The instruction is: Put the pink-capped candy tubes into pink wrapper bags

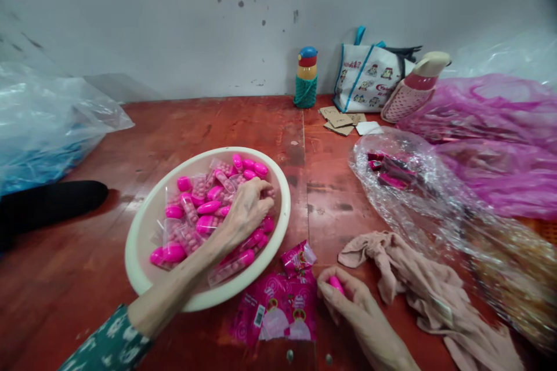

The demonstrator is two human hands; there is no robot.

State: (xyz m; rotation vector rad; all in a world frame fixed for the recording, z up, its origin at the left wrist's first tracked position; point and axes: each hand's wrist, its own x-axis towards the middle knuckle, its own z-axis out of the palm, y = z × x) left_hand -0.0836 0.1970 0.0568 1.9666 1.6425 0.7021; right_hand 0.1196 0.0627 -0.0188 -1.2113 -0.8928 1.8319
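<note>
A cream plastic basin (133, 232) holds many clear tubes (189, 208) of pink beads with bright pink caps. My left hand (248, 208) reaches into its right side, fingers curled down among the tubes; what they grip is partly hidden. Right of the basin, my right hand (348, 295) is closed around a small bright pink capped piece (336, 284), most of which the fingers cover. Between the two lie magenta printed candy packets (278, 307), flat on the table, with a small crumpled packet (298, 258) at their top edge.
A pale pink cloth (404, 266) and a clear plastic bag (391, 185) with dark pink wrappers lie at right, before pink plastic bags (500, 110). Bottles (306, 84), a printed tote bag (368, 78) and cardboard pieces (338, 119) stand or lie near the wall. A black object (56, 203) lies at left.
</note>
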